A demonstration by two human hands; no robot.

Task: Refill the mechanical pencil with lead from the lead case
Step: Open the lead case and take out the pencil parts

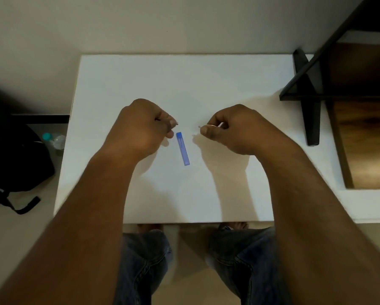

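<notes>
A blue lead case lies flat on the white table, its darker cap end pointing away from me. My left hand is a closed fist just left of the case; a small grey metal end of the mechanical pencil pokes out past the thumb, and the rest is hidden in the fist. My right hand hovers right of the case. It pinches a thin silvery pencil part between thumb and fingers, its tip pointing left. The two ends face each other, a short gap apart.
A black frame leg and a wooden shelf stand at the table's right. A black backpack and a plastic bottle lie on the floor to the left. My knees show below the table's near edge.
</notes>
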